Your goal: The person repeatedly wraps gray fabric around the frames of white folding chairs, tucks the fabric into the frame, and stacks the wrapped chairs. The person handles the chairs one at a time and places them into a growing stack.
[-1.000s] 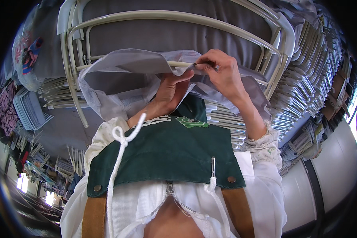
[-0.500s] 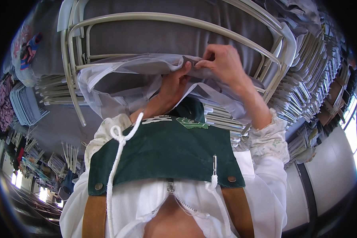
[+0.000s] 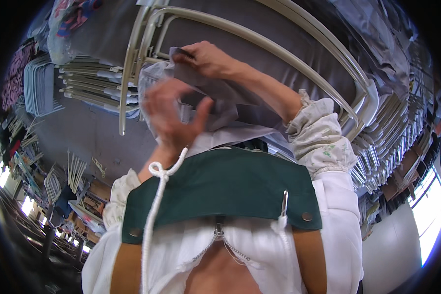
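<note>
A light grey mesh-edged fabric sheet (image 3: pixel 225 115) lies bunched between me and a cream metal tube frame (image 3: pixel 220 22). The frame has dark grey cloth (image 3: pixel 279 22) behind its bars. At the frame's left side, my right hand (image 3: pixel 206 59) is closed on a dark edge of the grey fabric. My left hand (image 3: pixel 171 115) is just below it, in front of the sheet's left part. Motion blurs its fingers, but thumb and fingers stand apart, and I see nothing held in it.
A stack of cream folded frames (image 3: pixel 93 83) lies to the left, with pale blue frames (image 3: pixel 38 85) beyond it. Many nested metal frames (image 3: pixel 387 142) are piled at the right. A clear plastic bag (image 3: pixel 61 36) hangs at the upper left.
Both hands have moved left. My right hand has carried the fabric's edge to the frame's left side. My left hand has let go of the fabric, and the view has turned.
</note>
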`<state>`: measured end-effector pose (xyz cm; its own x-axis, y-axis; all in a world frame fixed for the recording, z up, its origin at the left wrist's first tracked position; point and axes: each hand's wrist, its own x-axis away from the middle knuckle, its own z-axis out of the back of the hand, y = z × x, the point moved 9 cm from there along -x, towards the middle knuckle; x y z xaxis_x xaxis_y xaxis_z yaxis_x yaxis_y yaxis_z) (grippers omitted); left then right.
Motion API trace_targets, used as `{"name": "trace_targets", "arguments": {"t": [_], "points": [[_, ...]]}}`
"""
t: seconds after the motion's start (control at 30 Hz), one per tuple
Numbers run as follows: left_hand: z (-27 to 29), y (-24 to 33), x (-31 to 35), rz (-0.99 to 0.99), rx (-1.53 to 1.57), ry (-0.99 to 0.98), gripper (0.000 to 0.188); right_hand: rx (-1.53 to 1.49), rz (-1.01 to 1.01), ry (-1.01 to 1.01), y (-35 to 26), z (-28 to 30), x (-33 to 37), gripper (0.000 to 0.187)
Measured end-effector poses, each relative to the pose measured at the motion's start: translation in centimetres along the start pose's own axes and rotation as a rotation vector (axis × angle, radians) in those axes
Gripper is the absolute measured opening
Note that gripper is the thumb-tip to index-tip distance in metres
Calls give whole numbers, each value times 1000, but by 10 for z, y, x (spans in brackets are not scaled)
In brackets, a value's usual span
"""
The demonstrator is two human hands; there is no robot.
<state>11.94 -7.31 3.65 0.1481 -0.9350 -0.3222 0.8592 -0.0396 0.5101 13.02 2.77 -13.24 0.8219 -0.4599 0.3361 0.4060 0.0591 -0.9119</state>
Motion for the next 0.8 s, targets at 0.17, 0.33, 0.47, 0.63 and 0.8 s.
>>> {"name": "trace_targets", "arguments": {"t": [0.17, 0.33, 0.47, 0.63, 0.8], "points": [[-39, -148, 48, 821, 263, -452, 40, -8, -50, -51, 10, -6, -29, 43], [-9, -180, 31, 692, 168, -260, 30, -152, -414, -102, 35, -26, -23, 60], [2, -86, -8, 498, 497, -49, 40, 4, -361, 183, 26, 1, -9, 51], [-93, -138, 49, 1234, 1329, -46, 39, 300, -103, 398, -41, 13, 14, 29], [-126, -152, 55, 1242, 2071, 165, 46, 178, -10, 616, -60, 9, 62, 14]]}}
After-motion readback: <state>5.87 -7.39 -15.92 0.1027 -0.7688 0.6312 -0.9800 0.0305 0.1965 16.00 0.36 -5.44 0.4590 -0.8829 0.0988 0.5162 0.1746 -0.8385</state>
